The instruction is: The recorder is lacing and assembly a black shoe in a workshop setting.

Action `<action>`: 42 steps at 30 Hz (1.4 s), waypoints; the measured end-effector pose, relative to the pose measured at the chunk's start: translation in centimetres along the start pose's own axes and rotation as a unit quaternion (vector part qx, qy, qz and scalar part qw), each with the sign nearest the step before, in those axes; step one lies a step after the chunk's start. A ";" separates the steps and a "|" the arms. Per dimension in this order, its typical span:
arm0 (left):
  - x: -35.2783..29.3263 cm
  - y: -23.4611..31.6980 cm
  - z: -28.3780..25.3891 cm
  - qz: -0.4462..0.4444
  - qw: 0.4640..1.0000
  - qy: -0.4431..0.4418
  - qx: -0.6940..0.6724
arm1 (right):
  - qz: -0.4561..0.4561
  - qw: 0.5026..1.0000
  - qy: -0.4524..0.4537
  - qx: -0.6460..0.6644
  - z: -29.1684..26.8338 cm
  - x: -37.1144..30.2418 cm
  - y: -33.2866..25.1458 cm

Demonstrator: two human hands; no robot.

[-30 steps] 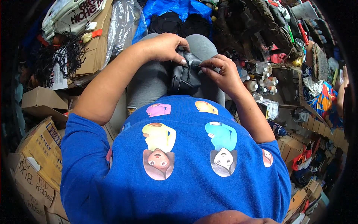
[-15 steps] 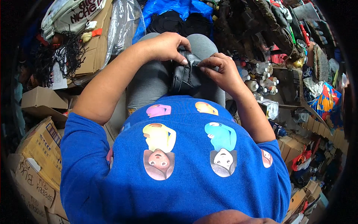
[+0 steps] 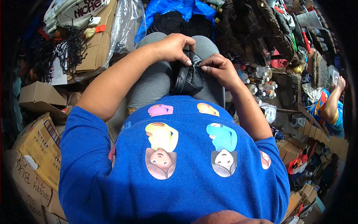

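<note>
A black leather shoe [image 3: 184,80] lies across my lap, between my grey-trousered thighs. My left hand [image 3: 175,47] curves over its far side, thumb and fingers closed on the edge of its opening. A thin black lace [image 3: 193,71] runs over the front of the shoe. On the shoe's right side, my right hand [image 3: 220,70] pinches the lace between thumb and forefinger. The lace's tip is too small to make out.
Black pieces [image 3: 169,22] lie on blue plastic [image 3: 199,9] beyond my knees. To the left are a bundle of black laces [image 3: 71,56] and cardboard boxes [image 3: 41,95]. Small bottles [image 3: 266,86] stand right; beyond them is another person's arm [image 3: 331,102].
My right fingers have drawn in closer around the lace, and the shoe has tilted slightly. At the far right, another person's arm has come into view.
</note>
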State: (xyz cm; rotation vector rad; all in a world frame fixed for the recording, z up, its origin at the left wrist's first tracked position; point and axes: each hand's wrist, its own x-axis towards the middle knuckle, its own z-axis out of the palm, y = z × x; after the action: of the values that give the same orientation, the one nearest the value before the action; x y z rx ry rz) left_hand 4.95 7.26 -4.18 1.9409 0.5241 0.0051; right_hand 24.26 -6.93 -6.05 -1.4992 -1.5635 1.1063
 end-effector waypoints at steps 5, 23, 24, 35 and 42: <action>-0.4 -1.1 0.4 0.034 0.998 0.020 -0.043 | 0.016 0.997 0.028 -0.075 0.4 -0.4 -1.0; -3.7 -0.1 0.7 0.074 0.979 0.158 0.107 | -0.114 0.961 0.067 -0.241 1.1 -2.1 -2.5; -4.5 -0.4 0.7 0.114 0.961 0.201 0.152 | -0.111 0.962 0.071 -0.239 0.9 -2.3 -2.7; -7.2 2.5 2.2 0.100 0.926 0.256 0.259 | -0.068 0.990 -0.002 -0.123 -0.7 -0.5 -1.7; -6.9 2.5 2.2 0.108 0.931 0.230 0.261 | -0.033 0.994 -0.034 -0.097 -0.8 -0.2 -1.6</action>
State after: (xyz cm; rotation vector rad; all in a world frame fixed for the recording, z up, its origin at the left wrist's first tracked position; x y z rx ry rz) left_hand 0.11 2.07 -1.31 2.5294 0.6609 0.5200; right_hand 24.41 -6.99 -4.26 -1.5367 -1.7986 1.0016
